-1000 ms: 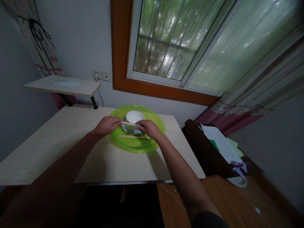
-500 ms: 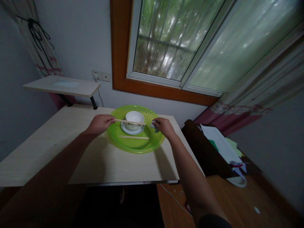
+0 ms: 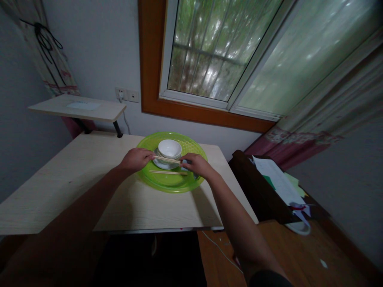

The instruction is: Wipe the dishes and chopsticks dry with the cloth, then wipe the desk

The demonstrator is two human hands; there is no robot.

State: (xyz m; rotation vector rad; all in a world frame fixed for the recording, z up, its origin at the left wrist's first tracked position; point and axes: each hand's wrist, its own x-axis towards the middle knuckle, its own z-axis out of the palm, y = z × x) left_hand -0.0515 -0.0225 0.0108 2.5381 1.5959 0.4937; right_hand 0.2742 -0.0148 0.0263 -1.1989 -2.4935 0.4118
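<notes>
A pair of light chopsticks [image 3: 166, 159] is held level in front of stacked white bowls [image 3: 169, 148]. My left hand [image 3: 138, 159] pinches their left end. At their right end is my right hand [image 3: 195, 164], closed on a greyish cloth [image 3: 196, 175] and touching the chopsticks. The bowls stand on a white plate [image 3: 166, 166] in a round green tray [image 3: 167, 189]. Another pair of chopsticks [image 3: 168, 172] lies in the tray, nearer to me.
The tray rests on a pale wooden table [image 3: 131, 207]. At the back left stands a raised shelf [image 3: 104, 113]. Right of the table is a dark brown piece of furniture [image 3: 260, 193] with papers [image 3: 277, 179] on it. A window is behind the table.
My left hand has moved right and slightly down with the chopsticks. My right hand has come left with the cloth, to the chopsticks' right end.
</notes>
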